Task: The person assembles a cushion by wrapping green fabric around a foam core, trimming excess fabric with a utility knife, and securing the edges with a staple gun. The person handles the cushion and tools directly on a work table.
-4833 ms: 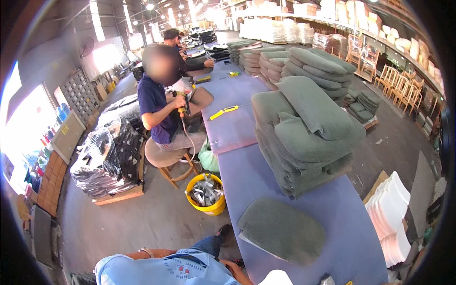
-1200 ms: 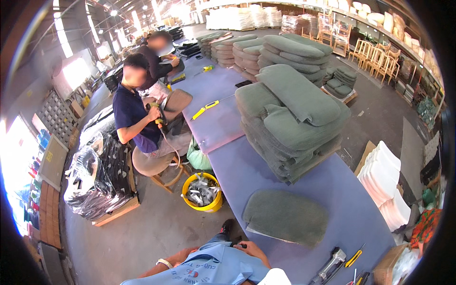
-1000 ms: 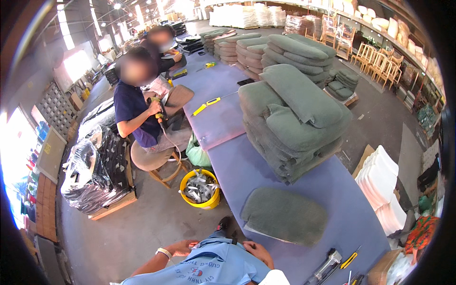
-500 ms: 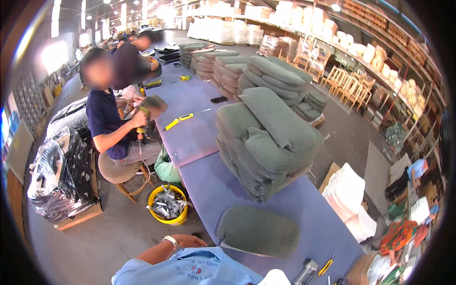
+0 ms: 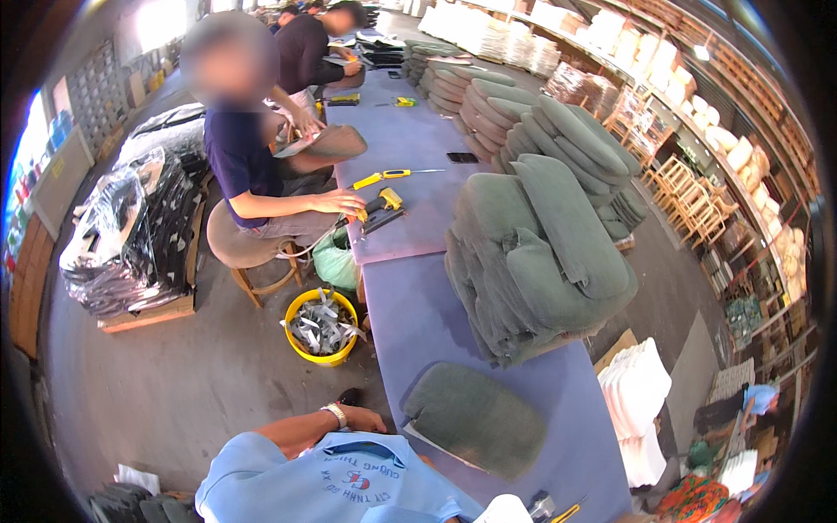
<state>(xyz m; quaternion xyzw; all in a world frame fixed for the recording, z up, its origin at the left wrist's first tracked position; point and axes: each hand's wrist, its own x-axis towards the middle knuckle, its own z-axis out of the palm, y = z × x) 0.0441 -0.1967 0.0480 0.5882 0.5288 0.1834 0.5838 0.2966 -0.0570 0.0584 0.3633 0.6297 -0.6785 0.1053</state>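
My left hand (image 5: pixel 364 420), with a metal band (image 5: pixel 336 414) at the wrist, is low beside the table's near left edge. Its fingers are too hidden to show whether they hold anything. My right hand is out of sight. To the right of my left hand, a dark green padded cushion (image 5: pixel 475 420) lies flat on the blue-covered table (image 5: pixel 418 309). Beyond it rises a tall stack of similar green cushions (image 5: pixel 567 270). A yellow-handled screwdriver (image 5: pixel 568 512) lies at the near right, beside a partly cut-off tool (image 5: pixel 540 506).
Left of the table, a seated co-worker (image 5: pixel 240 157) has a hand at a yellow-and-black power tool (image 5: pixel 382 209) on the tabletop. Beyond it lie another yellow-handled tool (image 5: pixel 384 178) and a phone (image 5: pixel 462 158). A yellow bucket (image 5: pixel 324 358) of scraps and a plastic-wrapped pallet load (image 5: pixel 131 253) stand on the floor.
The co-worker's power tool has come down from the cushion in their hands onto the table. My view has shifted, so the table appears further right. My left hand stays low by the table edge.
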